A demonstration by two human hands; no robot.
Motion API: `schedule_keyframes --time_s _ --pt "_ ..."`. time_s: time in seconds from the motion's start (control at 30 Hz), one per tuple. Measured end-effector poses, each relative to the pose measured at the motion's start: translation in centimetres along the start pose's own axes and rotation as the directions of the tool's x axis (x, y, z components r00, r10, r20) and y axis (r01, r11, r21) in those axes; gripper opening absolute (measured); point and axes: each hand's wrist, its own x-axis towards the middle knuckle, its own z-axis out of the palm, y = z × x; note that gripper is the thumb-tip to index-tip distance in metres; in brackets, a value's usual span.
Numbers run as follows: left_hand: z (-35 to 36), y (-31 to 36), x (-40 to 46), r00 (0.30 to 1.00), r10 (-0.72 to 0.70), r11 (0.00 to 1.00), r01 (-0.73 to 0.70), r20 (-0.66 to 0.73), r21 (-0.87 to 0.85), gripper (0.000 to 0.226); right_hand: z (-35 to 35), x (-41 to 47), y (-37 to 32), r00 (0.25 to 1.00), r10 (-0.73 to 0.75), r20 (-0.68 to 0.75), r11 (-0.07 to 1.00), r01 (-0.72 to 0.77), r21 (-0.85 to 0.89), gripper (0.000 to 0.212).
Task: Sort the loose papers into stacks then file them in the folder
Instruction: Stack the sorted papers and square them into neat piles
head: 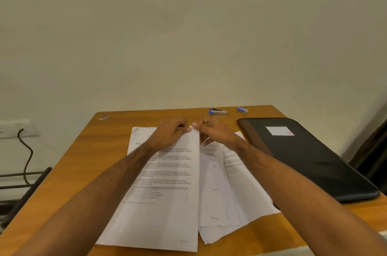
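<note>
— Left hand (170,133): fingers curled down over the far right corner of a printed sheet (161,182), pinching it at the top edge. Right hand (213,132): clenched just beside the left, thumb and forefinger nipping the same corner; lower fingers loosely tucked over the next pile.

— And the papers?

— Lying on a wooden table (73,161), near centre. Held sheet on the left: paragraphs of small print, then a small table with a grey header row lower down. Print too blurred to read; only a bold heading at upper left, illegible. To its right, touching and partly under it, a fanned pile of loose sheets (230,193), some printed faintly, edges skewed.

— Folder?

— Black zip folder (310,161), closed, flat on the right side of the table, just beside the loose pile. White label (279,130) on its cover with a small red mark at the corner; writing not legible.

— Anything else?

— Far edge: blue and silver stapler (218,111), and right of it a small blue box (242,110). Small sticker (104,118) at the far left corner. Cream wall behind; socket (16,129) with dark cable (26,157) at left.
</note>
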Motion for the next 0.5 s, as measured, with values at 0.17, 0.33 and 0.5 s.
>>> schedule_keyframes --time_s 0.17,0.33,0.5 --pt "1.3 -2.3 1.8 0.998 -0.047 0.999 0.048 0.036 -0.006 0.020 -3.1 6.2 3.6 0.970 -0.002 -0.242 0.986 -0.038 -0.164 0.033" --pt "1.4 -4.1 3.9 0.997 -0.058 0.998 0.059 0.048 -0.027 0.019 -7.6 12.3 9.0 0.944 -0.077 -0.320 0.652 -0.195 -0.733 0.028" --pt "1.7 -5.4 5.0 0.999 -0.042 0.997 0.043 0.022 -0.058 0.019 -9.1 15.8 12.4 0.974 -0.036 -0.223 0.500 -0.176 -0.848 0.039"
